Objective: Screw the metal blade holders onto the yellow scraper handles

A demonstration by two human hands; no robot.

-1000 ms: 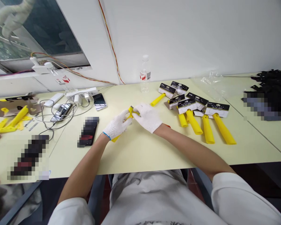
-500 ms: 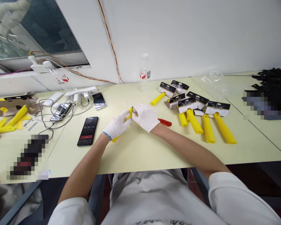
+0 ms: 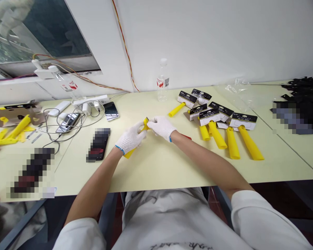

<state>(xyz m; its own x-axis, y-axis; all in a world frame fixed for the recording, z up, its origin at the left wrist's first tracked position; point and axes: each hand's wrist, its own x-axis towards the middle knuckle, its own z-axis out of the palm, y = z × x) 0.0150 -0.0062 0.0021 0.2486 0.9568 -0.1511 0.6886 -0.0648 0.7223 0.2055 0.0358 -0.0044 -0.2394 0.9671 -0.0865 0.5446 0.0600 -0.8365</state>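
Observation:
In a white knitted glove, my left hand [image 3: 130,138] is closed around the handle of a yellow plastic scraper [image 3: 129,153]. The handle end sticks out below the palm, and the head with a dark edge points up and away. My right hand [image 3: 162,127], gloved too, pinches at the right side of that head; its fingertips partly hide the contact. Beneath my right wrist lies a red-handled tool [image 3: 187,136], mostly covered. To the right are several yellow handles [image 3: 233,144] with black-and-white header cards [image 3: 243,121].
A phone [image 3: 98,145] lies left of my hands, and another phone [image 3: 111,111] farther back. Tangled cables [image 3: 80,129] run from a power strip [image 3: 101,100]. A clear bottle [image 3: 162,81] stands by the wall. Black parts [image 3: 305,93] are heaped far right; yellow parts [image 3: 18,130] lie far left.
My right hand has turned slightly, showing its blue cuff, and its wrist now covers more of the red-handled tool. My left hand keeps its grip on the scraper.

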